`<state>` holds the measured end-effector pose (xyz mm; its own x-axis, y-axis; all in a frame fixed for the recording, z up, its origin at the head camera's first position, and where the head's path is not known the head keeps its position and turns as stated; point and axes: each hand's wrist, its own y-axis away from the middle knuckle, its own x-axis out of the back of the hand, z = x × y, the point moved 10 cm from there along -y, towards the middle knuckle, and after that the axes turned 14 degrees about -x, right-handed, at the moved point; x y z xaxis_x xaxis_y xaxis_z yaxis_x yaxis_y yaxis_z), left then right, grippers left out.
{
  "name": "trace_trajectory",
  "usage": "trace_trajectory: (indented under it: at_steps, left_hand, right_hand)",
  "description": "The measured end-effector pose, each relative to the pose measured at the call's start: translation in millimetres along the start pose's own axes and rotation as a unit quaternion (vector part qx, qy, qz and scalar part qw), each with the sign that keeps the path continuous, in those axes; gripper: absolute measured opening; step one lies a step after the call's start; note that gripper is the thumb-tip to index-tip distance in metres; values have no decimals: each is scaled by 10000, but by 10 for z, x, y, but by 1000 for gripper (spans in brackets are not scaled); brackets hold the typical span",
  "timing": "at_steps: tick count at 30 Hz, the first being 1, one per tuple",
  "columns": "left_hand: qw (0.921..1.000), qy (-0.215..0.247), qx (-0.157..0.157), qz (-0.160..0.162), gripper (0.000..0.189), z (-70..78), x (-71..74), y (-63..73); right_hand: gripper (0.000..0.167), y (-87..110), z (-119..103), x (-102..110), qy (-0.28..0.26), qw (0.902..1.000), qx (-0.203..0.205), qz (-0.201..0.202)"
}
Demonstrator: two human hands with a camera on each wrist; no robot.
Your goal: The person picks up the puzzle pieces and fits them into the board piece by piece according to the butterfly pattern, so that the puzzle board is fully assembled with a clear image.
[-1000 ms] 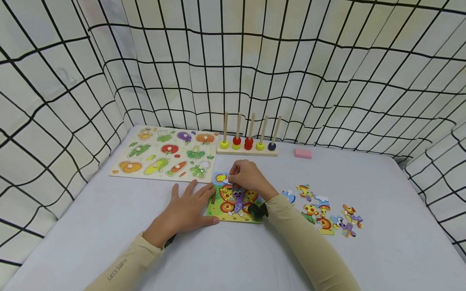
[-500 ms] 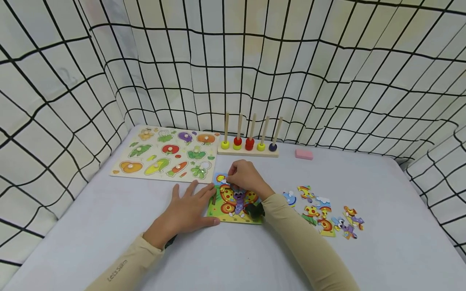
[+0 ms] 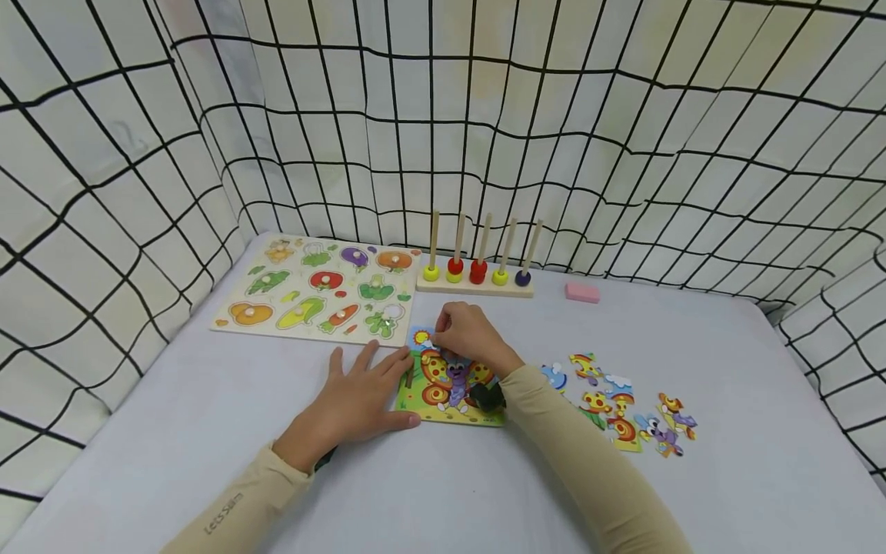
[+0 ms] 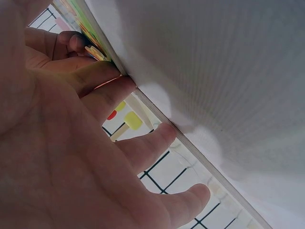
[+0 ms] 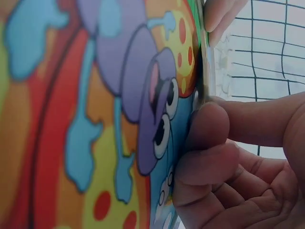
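A square butterfly puzzle board (image 3: 422,396) lies on the white table, green below and blue above, with a purple butterfly figure. My left hand (image 3: 360,396) lies spread at its left side, fingertips touching that edge; the left wrist view shows the fingers (image 4: 143,148) straight. Over the board's upper part, my right hand (image 3: 471,335) has curled fingers, thumb and index tips together at the sun picture. In the right wrist view that hand (image 5: 238,157) pinches a thin edge, apparently a puzzle piece, mostly hidden by the fingertips.
Loose puzzle pieces (image 3: 609,400) lie to the right, partly behind the right sleeve. A vegetable peg board (image 3: 263,250) stands behind left. Beyond are a wooden bead stand (image 3: 477,288) and a pink block (image 3: 582,292). Black netting (image 3: 415,123) surrounds the table.
The head view has shifted slightly. My right hand has moved a little left over the board's top and keeps its curled pinch. The left hand stays in place.
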<state>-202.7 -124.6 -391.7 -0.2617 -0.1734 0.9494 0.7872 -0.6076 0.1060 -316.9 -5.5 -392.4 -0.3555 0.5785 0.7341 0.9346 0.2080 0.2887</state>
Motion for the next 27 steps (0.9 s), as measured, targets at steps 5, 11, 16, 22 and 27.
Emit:
trace_trajectory:
  at_steps: [5, 11, 16, 22, 27]
  left_hand:
    - [10000, 2, -25, -9, 91, 21, -14, -23]
    - [10000, 5, -29, -20, 91, 36, -18, -44]
    - [10000, -61, 1, -50, 92, 22, 2, -50]
    - [10000, -29, -1, -17, 91, 0, 21, -46]
    - [10000, 9, -3, -18, 91, -9, -3, -42]
  right_hand:
    - [15, 18, 8, 18, 138, 9999, 30, 42]
    - [18, 122, 160, 100, -598, 9978, -181, -224]
    - [20, 252, 290, 270, -814, 9963, 103, -268]
    - [23, 461, 390, 587, -997, 9939, 427, -211]
    - [28, 592, 502, 767, -918, 9942, 555, -106]
